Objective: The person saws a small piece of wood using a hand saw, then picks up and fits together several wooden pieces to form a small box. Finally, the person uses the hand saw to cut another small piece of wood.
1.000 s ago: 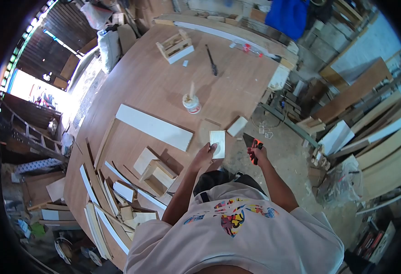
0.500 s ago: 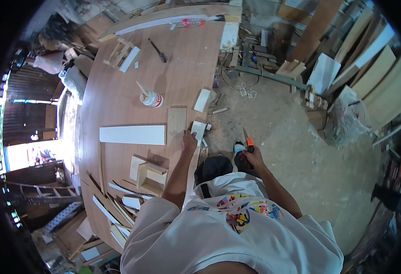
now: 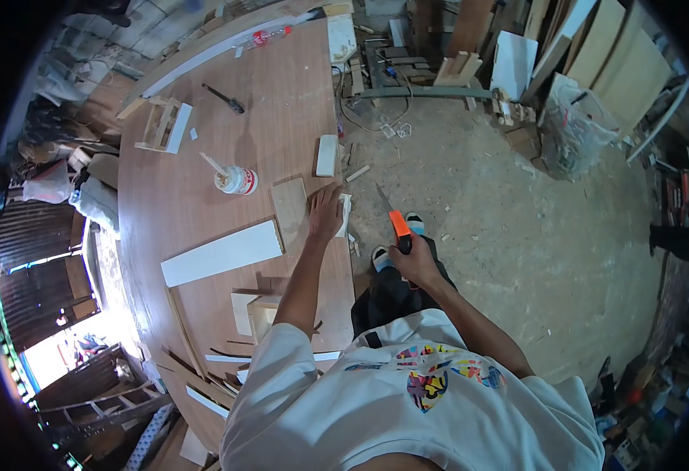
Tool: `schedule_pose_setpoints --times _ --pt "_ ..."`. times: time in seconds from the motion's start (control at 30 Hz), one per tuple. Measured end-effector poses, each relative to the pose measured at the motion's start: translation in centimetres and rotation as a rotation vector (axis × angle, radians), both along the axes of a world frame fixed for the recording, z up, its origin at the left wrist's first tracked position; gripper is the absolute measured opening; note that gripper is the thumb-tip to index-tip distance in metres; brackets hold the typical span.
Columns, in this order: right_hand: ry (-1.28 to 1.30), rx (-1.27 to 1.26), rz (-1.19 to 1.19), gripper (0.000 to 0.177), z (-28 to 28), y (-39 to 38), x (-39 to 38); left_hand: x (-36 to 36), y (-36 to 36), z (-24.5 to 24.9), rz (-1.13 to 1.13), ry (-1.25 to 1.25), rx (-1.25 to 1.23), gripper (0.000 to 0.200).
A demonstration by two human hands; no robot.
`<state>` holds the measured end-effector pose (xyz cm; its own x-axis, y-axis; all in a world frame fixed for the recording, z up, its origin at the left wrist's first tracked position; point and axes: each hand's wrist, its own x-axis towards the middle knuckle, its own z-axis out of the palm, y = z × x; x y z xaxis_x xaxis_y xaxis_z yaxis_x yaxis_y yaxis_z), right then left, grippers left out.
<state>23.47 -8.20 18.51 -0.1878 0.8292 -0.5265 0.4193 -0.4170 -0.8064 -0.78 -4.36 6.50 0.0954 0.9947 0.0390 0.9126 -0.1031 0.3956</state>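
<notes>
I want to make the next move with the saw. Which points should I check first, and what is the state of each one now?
1. Left hand on the white piece at the table edge: ok.
2. Saw held by its handle in the right hand: ok.
3. Blade placed on the piece: not ok, it is apart from it, over the floor.
4. Cutting mark visible on the piece: cannot tell, too small and partly covered.
5. Jar upright and away from the blade: ok.
</notes>
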Motion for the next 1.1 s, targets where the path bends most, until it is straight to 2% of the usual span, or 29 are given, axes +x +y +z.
schedule_pose_setpoints --times 0.07,0.17,0.2,0.23,0.3,0.53,0.63,0.7,0.77,1.1 --pt "-0.015 0.03 -0.014 0.024 0.5 -1.3 -1.2 -0.1 0.2 -1.2 0.137 -0.065 -0.026 0.033" --pt "-0.043 0.155 0.002 0.024 2.3 -2.8 -3.1 0.3 -0.7 -3.6 0.224 -0.098 0.021 0.028" --pt "0.046 0.157 -0.016 0.018 3.4 -3.1 -3.7 0.6 -1.1 -4.4 0.23 -0.125 0.158 0.023" --pt "0.136 0.159 -0.035 0.012 4.5 -3.4 -4.2 0.6 -1.2 -4.6 0.22 -0.129 0.155 0.023" --pt "0.115 0.129 -0.009 0.016 5.3 -3.8 -4.8 0.7 -1.5 -4.9 0.241 -0.184 0.222 0.025" --pt "0.159 0.078 0.031 0.026 7.0 -5.1 -5.9 0.0 -1.1 -5.5 0.171 -0.172 0.185 0.025" --pt "0.18 0.075 0.023 0.029 7.8 -5.5 -6.1 0.0 -1.1 -4.9 0.141 -0.169 0.095 0.027" --pt "0.192 0.072 0.013 0.03 8.1 -6.0 -6.4 0.0 -1.1 -4.7 0.145 -0.166 0.234 0.029" --pt "0.236 0.193 -0.009 0.031 8.2 -6.3 -6.7 0.0 -1.3 -4.9 0.153 -0.145 0.228 0.03" --pt "0.309 0.094 -0.004 0.03 10.0 -6.7 -6.5 -0.2 -1.3 -5.6 0.173 -0.152 0.211 0.027"
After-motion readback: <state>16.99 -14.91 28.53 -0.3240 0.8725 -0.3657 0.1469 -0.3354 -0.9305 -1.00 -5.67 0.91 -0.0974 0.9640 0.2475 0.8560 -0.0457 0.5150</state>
